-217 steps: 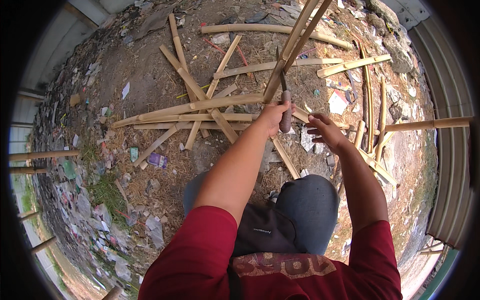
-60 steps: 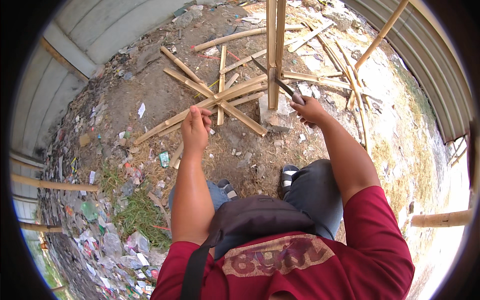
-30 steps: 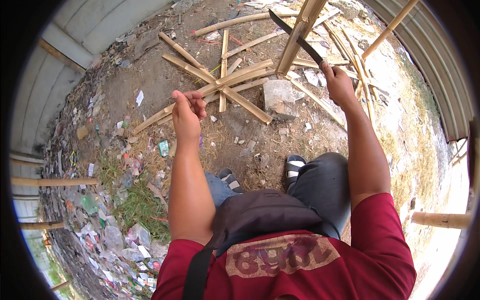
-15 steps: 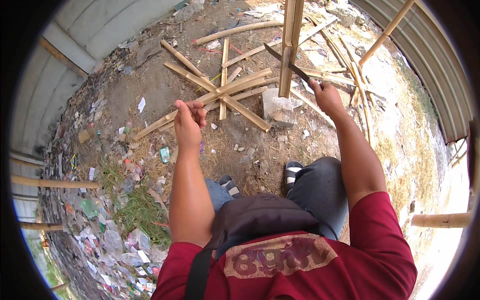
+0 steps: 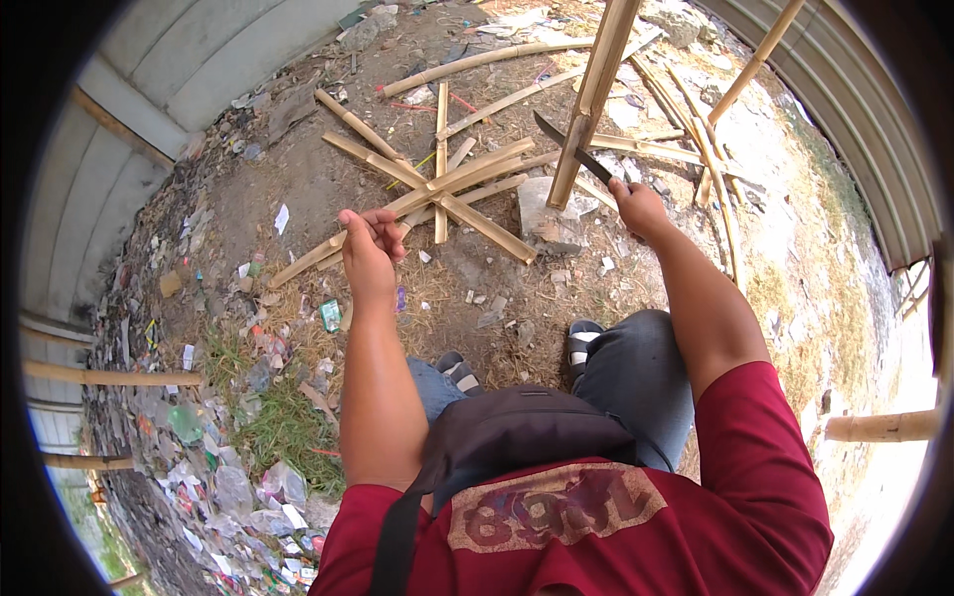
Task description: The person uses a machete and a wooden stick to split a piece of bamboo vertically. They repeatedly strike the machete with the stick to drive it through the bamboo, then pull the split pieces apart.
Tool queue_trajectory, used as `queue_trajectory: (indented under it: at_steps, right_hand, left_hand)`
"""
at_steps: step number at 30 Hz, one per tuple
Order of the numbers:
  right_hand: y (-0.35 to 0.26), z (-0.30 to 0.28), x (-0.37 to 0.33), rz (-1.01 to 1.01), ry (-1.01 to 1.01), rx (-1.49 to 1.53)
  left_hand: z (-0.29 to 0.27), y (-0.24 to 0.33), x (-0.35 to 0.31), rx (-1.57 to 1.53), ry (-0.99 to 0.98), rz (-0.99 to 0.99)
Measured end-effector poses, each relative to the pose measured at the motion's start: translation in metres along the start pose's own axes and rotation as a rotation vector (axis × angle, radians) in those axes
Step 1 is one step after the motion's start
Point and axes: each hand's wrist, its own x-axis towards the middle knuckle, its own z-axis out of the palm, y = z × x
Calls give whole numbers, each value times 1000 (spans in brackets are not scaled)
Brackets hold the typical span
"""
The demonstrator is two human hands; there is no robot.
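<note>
My right hand (image 5: pixel 642 209) is closed around the handle of a long dark knife (image 5: pixel 595 167). Its blade crosses a split bamboo length (image 5: pixel 594 89) that stands tilted in front of me, leaning to the right at the top. The knife tip shows on the left of the bamboo; whether the blade is lodged in it or passes behind, I cannot tell. The bamboo's lower end is beside a pale block (image 5: pixel 547 219), and its top runs out of view. My left hand (image 5: pixel 371 248) is raised with nothing in it, thumb up and fingers loosely bent apart.
Several split bamboo strips (image 5: pixel 487 226) lie crossed on the ground ahead, with more bamboo (image 5: pixel 711 149) at the far right. Litter (image 5: pixel 234 487) and grass (image 5: pixel 288 427) cover the left side. A grey wall (image 5: pixel 214 60) and a corrugated metal wall (image 5: pixel 845 109) flank me.
The bamboo has tilted, its top shifting right and its lower end dropping slightly. The knife has moved slightly down with my right hand. My left hand has moved a little left and down.
</note>
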Motion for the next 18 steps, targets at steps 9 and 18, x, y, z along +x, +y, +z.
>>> queue_trajectory:
  at_steps: [9, 18]
  right_hand:
    - [-49, -91, -41, -167, 170, 101]
    - [36, 27, 34, -208, 26, -210]
  left_hand:
    - [0, 0, -4, -50, 17, -1]
    - [4, -6, 11, -176, 59, -89]
